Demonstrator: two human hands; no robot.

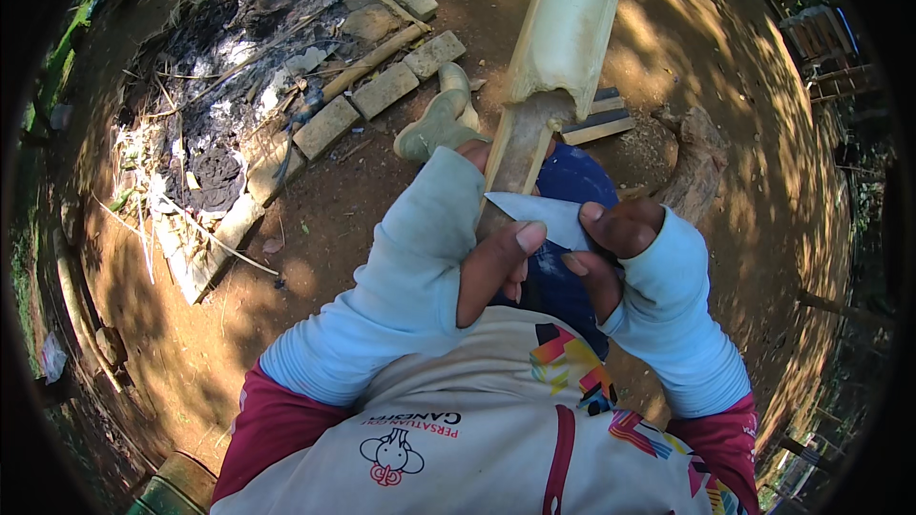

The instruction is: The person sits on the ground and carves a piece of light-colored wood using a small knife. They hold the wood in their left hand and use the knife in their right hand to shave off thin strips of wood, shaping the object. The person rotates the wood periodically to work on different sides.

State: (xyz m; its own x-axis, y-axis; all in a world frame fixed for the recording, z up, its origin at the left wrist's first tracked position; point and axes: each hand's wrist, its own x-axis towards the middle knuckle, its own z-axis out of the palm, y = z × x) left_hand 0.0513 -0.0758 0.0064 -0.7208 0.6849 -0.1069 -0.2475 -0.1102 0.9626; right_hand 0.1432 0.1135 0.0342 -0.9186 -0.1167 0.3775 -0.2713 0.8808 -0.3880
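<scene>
A pale, flat, pointed knife blade [539,213] lies crosswise in front of my body, its tip toward the left. My right hand [615,243] is closed on its wide end with thumb and fingers; any handle is hidden. Closed too, my left hand [498,267] has its thumb at the blade's lower edge and its fingers curled below. What those fingers hold, if anything, cannot be made out. Just beyond the blade, a long split bamboo trough [571,24] stretches away from my lap, with a ragged notch across its near part.
Bricks [326,129] edge a burnt fire pit [243,48] of ash and charred sticks at the far left. A boot [431,124] stands beside it. Right of the bamboo lie short wood blocks [599,124] and a rough stump [697,162], on brown dirt.
</scene>
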